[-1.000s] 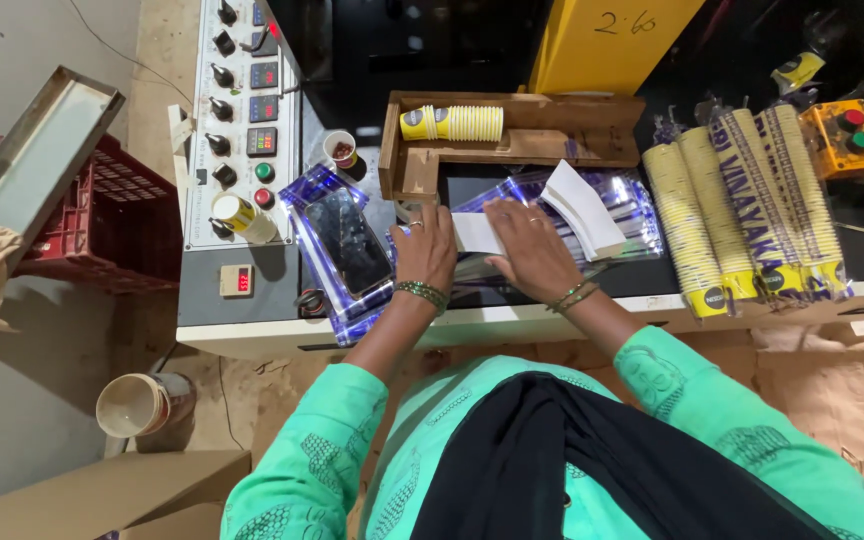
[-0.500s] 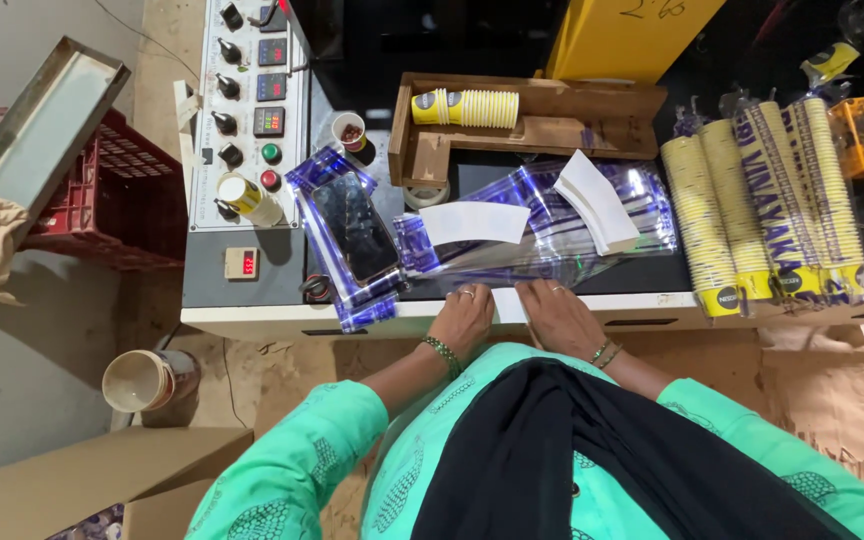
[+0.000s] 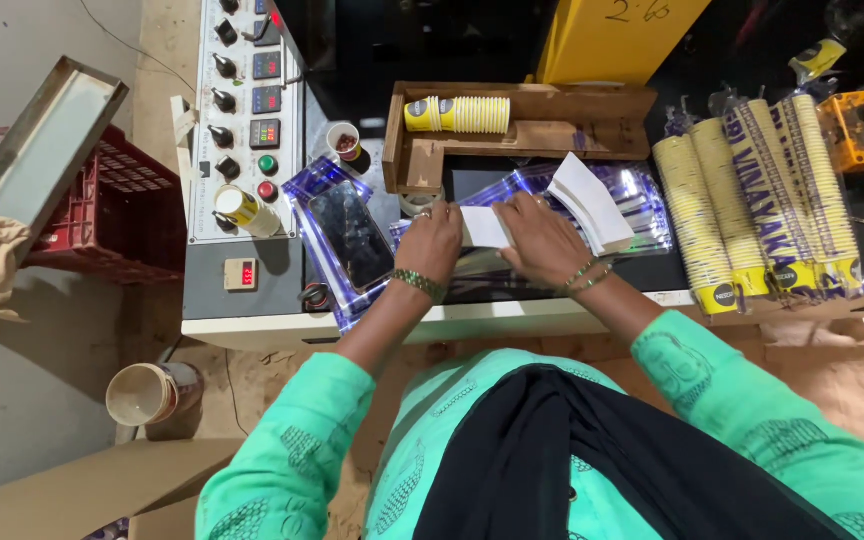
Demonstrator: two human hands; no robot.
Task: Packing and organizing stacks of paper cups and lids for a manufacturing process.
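Half a second earlier both hands had drawn back to the near edge of the bench; now they had gone forward again onto the white paper blank (image 3: 484, 226). The left hand (image 3: 432, 243) lay curled on the blank's left end and the right hand (image 3: 542, 238) pressed flat over its right end, fingers closed down on it. Whether either hand pinched the sheet could not be told.

The blank sat on shiny clear film (image 3: 642, 200) in the middle of the bench. At 2 o'clock from it, just beside the right hand, a fanned stack of white blanks (image 3: 588, 200) leaned on the film. At 9 o'clock a dark phone (image 3: 350, 235) lay in its own clear sleeve, close to the left wrist. At 12 o'clock a wooden tray (image 3: 552, 135) held a lying row of yellow cups (image 3: 462, 114), closing the far side. At 3 o'clock, well apart, long sleeves of stacked cups (image 3: 752, 200) filled the bench's right end. The control panel (image 3: 248, 110) stood at 10 o'clock.

Open room lay only along the bench's pale front edge (image 3: 512, 320). The hands hid most of the blank.
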